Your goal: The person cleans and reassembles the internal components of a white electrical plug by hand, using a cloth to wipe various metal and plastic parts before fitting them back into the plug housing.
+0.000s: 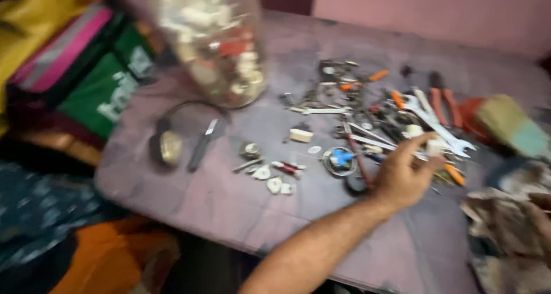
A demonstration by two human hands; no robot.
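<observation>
At your upper left a clear plastic jar (209,41) packed with small white and red parts stands tilted and blurred on the purple table (229,202), and beyond the table's left edge lie a green package (103,93) with white lettering and a pink-and-grey striped one (60,50) under a yellow cloth (34,12). To the right, a tan and teal block (511,124) sits beside a heap of rags (511,225) at the right edge. The middle of the table is crowded with loose tools (367,116): spanners, orange-handled pliers, screwdrivers; the near strip along the front edge is bare, and so is the left corner around a dark-handled knife (202,144). Your right hand (404,176) reaches in from the lower edge, forearm slanting up to the right, wrist bent, with thumb and fingers pinched on a small white piece (434,147) just over the spanners. Your left hand is out of sight.
</observation>
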